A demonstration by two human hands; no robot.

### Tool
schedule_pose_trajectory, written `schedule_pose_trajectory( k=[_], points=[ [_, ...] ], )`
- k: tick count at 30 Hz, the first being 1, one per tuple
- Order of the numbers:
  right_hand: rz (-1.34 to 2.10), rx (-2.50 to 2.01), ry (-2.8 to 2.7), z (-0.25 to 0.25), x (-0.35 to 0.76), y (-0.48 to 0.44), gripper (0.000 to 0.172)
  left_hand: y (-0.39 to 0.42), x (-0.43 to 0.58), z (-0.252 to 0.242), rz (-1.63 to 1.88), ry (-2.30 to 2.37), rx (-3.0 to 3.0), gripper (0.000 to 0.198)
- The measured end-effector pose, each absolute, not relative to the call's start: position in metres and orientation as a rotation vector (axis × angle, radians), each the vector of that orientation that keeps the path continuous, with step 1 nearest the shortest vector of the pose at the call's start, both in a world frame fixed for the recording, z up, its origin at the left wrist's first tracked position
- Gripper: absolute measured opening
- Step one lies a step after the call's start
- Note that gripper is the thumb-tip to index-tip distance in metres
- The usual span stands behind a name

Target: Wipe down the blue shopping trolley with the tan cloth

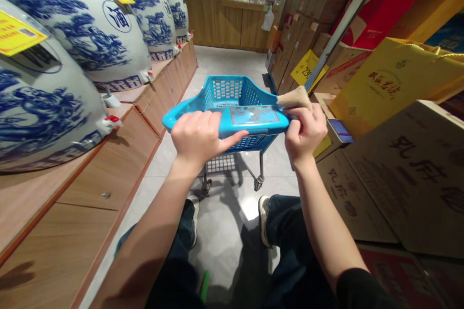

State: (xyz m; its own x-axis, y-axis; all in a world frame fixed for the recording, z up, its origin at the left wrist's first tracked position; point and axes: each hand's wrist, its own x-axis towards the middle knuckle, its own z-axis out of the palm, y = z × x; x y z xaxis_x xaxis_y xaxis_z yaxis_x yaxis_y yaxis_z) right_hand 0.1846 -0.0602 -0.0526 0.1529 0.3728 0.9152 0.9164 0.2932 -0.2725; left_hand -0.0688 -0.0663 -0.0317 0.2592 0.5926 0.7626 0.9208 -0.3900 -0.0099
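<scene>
In front of me stands a blue plastic shopping cart (pixel 246 144) with lattice basket walls and metal legs on casters. My left hand (pixel 195 137) is closed over the left part of its handle (pixel 253 115), the thumb stretched along the near side. The handle carries a worn label in its middle. At the handle's right end my right hand (pixel 306 130) is curled into a fist. A beige wedge-shaped thing, like a folded cloth (pixel 295 98), sticks out of the fist over the cart's rim. Whether this hand also grips the handle cannot be made out.
Large blue-and-white porcelain jars (pixel 97 29) with small taps line a wooden cabinet (pixel 90 188) on the left. Stacked cartons (pixel 406 169) and a yellow gift bag (pixel 395 82) crowd the right. A wooden counter (pixel 228 21) with packaged goods closes off the aisle's far end.
</scene>
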Motion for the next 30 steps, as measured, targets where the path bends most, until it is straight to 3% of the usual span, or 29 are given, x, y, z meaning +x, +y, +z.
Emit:
schedule_pose_trajectory(
  k=[4,10,18,25,30],
  points=[
    [-0.581,-1.208,-1.646,-0.052,0.18,-0.063,0.028,-0.065,-0.076,-0.03,-0.959,-1.381,-2.101,0.074],
    [-0.563,-1.332,-1.28,-0.043,0.22,-0.044,0.026,-0.067,-0.073,-0.03,-0.962,-1.399,-2.123,0.075],
    [-0.537,-1.412,-1.6,-0.034,0.16,-0.063,0.026,-0.066,-0.071,-0.032,-0.94,-1.32,-2.035,0.072],
    [-0.479,-1.553,-1.4,-0.027,0.191,-0.059,0.031,-0.068,-0.072,-0.031,-0.887,-1.283,-2.031,0.075],
    [-0.421,-1.383,-1.741,-0.027,0.156,-0.076,0.034,-0.064,-0.076,-0.034,-0.943,-1.319,-2.015,0.07]
  ],
)
